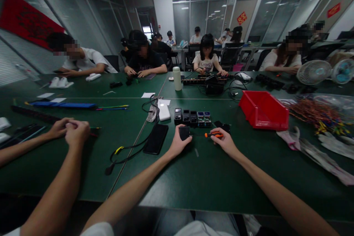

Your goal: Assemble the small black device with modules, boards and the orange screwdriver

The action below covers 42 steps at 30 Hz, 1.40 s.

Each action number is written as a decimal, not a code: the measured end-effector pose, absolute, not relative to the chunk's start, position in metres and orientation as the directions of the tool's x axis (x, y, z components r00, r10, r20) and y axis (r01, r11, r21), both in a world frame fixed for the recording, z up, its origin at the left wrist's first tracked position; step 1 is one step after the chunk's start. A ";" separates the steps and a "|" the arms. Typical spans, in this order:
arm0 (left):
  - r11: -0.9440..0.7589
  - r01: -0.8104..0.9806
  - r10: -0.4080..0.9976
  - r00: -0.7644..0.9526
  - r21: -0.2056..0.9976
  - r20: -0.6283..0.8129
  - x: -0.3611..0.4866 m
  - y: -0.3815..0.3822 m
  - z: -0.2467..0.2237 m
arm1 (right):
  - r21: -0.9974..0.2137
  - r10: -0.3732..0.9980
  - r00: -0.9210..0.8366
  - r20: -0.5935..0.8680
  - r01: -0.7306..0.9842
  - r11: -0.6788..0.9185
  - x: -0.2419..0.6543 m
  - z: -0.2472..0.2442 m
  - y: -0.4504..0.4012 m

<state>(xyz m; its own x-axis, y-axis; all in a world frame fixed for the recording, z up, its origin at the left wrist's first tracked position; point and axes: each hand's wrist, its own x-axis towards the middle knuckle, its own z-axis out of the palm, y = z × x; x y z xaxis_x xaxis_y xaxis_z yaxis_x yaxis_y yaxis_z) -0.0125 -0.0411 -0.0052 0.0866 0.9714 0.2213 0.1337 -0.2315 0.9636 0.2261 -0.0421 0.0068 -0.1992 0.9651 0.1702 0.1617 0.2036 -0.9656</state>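
While the left hand (179, 142) grips a black box (184, 133) just above the green table (177, 180), the right hand (225, 142) holds an orange tool (217, 135) a little to its right, tool and box apart. Left thumb on the near side of the box, fingers around the far and left sides, closed on it. Right thumb and fingertips pinch the tool, its tip toward the box; the exact set of the lower fingers cannot be told. Beyond the hands, a short row of small modules (193, 117); a dark slab (222, 127) lies behind the right hand. Left of the box: a phone (156, 139), flat, a looped cable (129, 147) beside it, a white case (164, 111) farther back. Right side: red bin (264, 112), gloves (318, 155) near it. Far left, a co-worker's hands (72, 129), close together.
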 end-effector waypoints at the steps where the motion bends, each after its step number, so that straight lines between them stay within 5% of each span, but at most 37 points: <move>1: -0.230 0.135 0.972 0.085 0.964 0.219 -0.012 -0.041 -0.005 | -0.969 0.969 -0.199 0.149 0.167 0.183 0.226 0.006 -0.042; 42: -0.187 0.065 0.978 0.102 0.980 0.180 -0.012 -0.041 -0.008 | -0.977 0.972 -0.175 0.158 0.116 0.180 0.227 0.004 -0.040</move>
<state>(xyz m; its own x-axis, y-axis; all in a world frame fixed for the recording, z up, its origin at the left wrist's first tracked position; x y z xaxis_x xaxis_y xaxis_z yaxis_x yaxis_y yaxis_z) -0.0119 -0.0412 -0.0078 0.1015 0.9784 0.1800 0.0645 -0.1870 0.9802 0.2266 -0.0399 0.0037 -0.1749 0.9718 0.1582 0.1161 0.1799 -0.9768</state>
